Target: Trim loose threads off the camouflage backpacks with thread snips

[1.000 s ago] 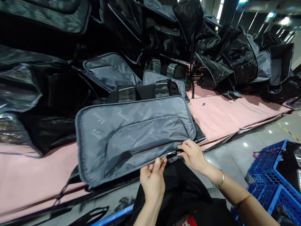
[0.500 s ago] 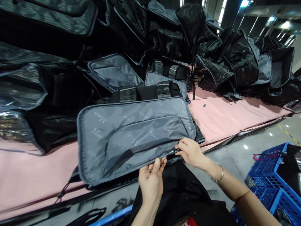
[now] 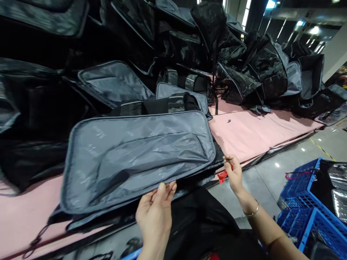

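Note:
A grey-lined bag panel (image 3: pixel 151 144) with rounded corners lies open before me, its piped edge toward my body. My left hand (image 3: pixel 157 206) pinches that near edge, thumb on top of the lining. To the right of the panel, near its lower right corner, my right hand (image 3: pixel 233 173) is closed with fingertips together. A small red item (image 3: pixel 223 176) shows beside its fingers; how it is held is unclear. Black straps (image 3: pixel 157 104) lie behind the panel's far edge.
Dark camouflage bags (image 3: pixel 268 68) are piled along the back and left. Pink sheeting (image 3: pixel 257 133) covers the work surface. Blue crates (image 3: pixel 300 187) stand on the floor at the right. A black cord (image 3: pixel 35 242) hangs at the lower left.
My right hand has left the panel's edge and moved right; the dark tool it held no longer shows clearly, and the red item has appeared. My left hand still pinches the edge.

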`<state>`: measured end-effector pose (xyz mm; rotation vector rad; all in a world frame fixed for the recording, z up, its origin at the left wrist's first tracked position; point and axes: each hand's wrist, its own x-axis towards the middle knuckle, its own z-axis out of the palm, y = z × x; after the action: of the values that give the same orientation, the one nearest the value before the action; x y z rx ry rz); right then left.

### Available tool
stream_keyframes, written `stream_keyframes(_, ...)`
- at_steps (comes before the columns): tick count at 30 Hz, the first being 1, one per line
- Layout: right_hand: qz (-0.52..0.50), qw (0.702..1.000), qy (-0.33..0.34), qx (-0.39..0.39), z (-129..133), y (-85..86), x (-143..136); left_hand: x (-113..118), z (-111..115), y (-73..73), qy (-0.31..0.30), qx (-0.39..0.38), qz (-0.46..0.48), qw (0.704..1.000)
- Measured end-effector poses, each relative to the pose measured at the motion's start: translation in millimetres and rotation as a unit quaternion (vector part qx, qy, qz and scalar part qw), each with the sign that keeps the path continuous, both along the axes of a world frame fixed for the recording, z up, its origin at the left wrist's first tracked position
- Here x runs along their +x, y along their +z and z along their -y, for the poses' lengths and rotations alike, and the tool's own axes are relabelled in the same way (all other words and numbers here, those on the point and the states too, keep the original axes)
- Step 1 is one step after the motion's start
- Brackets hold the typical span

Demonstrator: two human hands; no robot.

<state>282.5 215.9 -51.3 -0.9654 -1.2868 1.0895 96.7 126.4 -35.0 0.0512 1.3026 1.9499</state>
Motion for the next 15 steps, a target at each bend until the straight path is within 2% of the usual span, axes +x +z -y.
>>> stream_keyframes(2,-0.056,0.994,-0.048,-0.083,0,-14.0,14,-2,1,2.6,0.0,-0.007,0.004,1.0)
stream_keyframes(6,-0.075,0.982,-0.032,-0.17,9,-37.8,22,0,1,5.9,0.002,-0.011,0.008,1.0)
stream_keyframes(10,-0.089,0.973,0.005,-0.212,18,-46.6,2,5,0,9.2,-0.003,-0.02,0.004,1.0)
stream_keyframes(15,-0.114,0.97,0.027,-0.213,14,-46.9,-30,5,2,10.8,0.001,-0.027,-0.007,1.0)
